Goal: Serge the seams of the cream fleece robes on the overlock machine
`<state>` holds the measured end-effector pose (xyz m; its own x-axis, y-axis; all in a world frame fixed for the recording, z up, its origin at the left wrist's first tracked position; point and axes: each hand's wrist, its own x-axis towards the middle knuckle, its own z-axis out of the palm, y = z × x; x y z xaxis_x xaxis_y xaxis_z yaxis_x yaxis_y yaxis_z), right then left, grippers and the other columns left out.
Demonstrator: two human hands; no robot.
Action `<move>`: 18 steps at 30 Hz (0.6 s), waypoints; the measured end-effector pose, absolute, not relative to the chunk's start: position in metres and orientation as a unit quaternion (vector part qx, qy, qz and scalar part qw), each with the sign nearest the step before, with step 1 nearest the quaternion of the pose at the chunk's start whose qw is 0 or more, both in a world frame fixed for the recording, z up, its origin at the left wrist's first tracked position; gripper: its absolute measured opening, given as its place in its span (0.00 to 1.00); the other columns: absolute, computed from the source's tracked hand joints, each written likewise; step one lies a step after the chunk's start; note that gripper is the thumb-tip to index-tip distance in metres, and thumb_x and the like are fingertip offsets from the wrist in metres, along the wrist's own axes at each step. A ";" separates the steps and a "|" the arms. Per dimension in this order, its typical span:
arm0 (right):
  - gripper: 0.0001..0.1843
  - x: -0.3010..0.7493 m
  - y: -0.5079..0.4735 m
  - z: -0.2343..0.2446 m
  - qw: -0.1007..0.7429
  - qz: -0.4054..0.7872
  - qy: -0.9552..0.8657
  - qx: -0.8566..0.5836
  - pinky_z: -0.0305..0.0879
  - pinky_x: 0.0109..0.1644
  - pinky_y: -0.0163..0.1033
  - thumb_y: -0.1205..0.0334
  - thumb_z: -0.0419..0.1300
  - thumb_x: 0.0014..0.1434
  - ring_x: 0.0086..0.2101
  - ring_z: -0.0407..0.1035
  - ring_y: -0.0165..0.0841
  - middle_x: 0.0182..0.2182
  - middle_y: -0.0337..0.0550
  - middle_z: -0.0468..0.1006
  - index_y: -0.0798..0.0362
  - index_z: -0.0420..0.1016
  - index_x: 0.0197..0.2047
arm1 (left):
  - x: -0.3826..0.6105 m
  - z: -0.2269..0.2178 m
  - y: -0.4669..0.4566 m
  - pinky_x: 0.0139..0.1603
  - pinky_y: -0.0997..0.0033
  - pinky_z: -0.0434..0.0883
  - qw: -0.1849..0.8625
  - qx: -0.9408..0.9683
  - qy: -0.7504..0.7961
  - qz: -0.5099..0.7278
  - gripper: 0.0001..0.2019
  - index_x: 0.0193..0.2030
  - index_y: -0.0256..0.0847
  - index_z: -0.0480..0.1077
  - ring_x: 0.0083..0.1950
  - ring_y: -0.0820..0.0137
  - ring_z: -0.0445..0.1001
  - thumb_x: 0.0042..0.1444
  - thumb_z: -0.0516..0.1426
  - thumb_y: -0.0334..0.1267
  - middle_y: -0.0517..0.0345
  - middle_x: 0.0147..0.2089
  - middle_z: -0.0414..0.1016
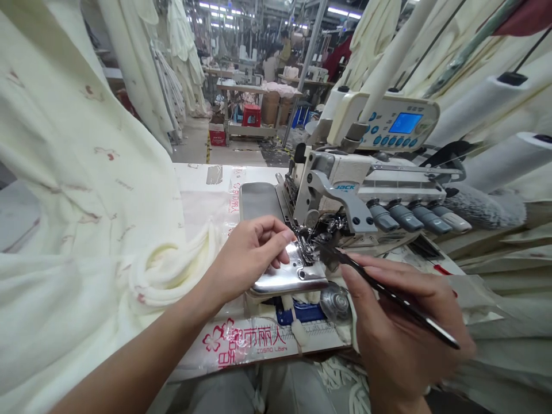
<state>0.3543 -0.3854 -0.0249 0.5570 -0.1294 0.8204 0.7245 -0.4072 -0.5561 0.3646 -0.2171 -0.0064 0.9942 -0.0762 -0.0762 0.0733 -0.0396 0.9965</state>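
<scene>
An overlock sewing machine [332, 184] marked JACK stands in front of me. My right hand [401, 322] holds a pair of black tweezers [388, 293], slanting up to the left with the tips by the needle and presser foot area [308, 244]. Just left of that foot, my left hand [261, 247] is above the shiny metal plate [284, 276], thumb and forefinger pinched together. Whatever lies in that pinch, perhaps a thread, is too small to make out. Cream printed fabric [103, 172] hangs at the left, with a looped fabric coil [172, 264] beside my left forearm.
A control panel [388, 123] with a lit blue screen sits on the machine. White thread cones [478, 109] and hanging cream fabric crowd the right. A blue clamp-like piece [302, 311] lies below the plate. A red stool [251, 115] and other worktables stand farther back.
</scene>
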 end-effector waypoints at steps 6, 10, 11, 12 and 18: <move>0.11 0.367 -0.397 -0.011 0.399 -0.317 -0.308 -0.803 0.71 0.40 0.36 0.76 0.64 0.50 0.36 0.73 0.31 0.34 0.40 0.78 0.53 0.71 0.35 | 0.366 -0.004 -0.213 0.23 0.84 0.64 0.710 0.701 -0.012 -0.065 0.09 0.32 0.38 0.69 0.23 0.80 0.67 0.58 0.54 0.41 0.63 0.23 0.71; 0.11 0.367 -0.403 -0.006 0.348 -0.301 -0.331 -0.824 0.70 0.41 0.35 0.76 0.64 0.50 0.37 0.73 0.31 0.35 0.40 0.78 0.53 0.71 0.35 | 0.368 -0.005 -0.210 0.23 0.83 0.64 0.727 0.682 -0.017 -0.077 0.09 0.33 0.38 0.69 0.23 0.80 0.67 0.58 0.54 0.41 0.63 0.23 0.71; 0.12 0.365 -0.405 -0.005 0.344 -0.309 -0.332 -0.822 0.70 0.41 0.35 0.77 0.64 0.50 0.37 0.73 0.31 0.36 0.40 0.78 0.53 0.71 0.35 | 0.368 -0.005 -0.209 0.24 0.83 0.64 0.730 0.678 -0.019 -0.079 0.09 0.33 0.38 0.69 0.23 0.80 0.67 0.58 0.54 0.41 0.63 0.23 0.71; 0.12 0.364 -0.406 -0.005 0.344 -0.315 -0.332 -0.820 0.70 0.41 0.35 0.77 0.64 0.49 0.37 0.73 0.31 0.36 0.40 0.78 0.54 0.71 0.35 | 0.368 -0.006 -0.208 0.24 0.83 0.64 0.733 0.675 -0.020 -0.081 0.09 0.33 0.38 0.69 0.23 0.80 0.67 0.58 0.54 0.41 0.63 0.23 0.71; 0.14 0.361 -0.406 -0.014 0.362 -0.324 -0.310 -0.817 0.71 0.42 0.38 0.79 0.65 0.47 0.36 0.73 0.32 0.35 0.41 0.77 0.54 0.71 0.35 | 0.369 -0.009 -0.206 0.25 0.82 0.65 0.732 0.675 -0.030 -0.085 0.09 0.32 0.38 0.69 0.23 0.80 0.67 0.58 0.54 0.41 0.64 0.23 0.71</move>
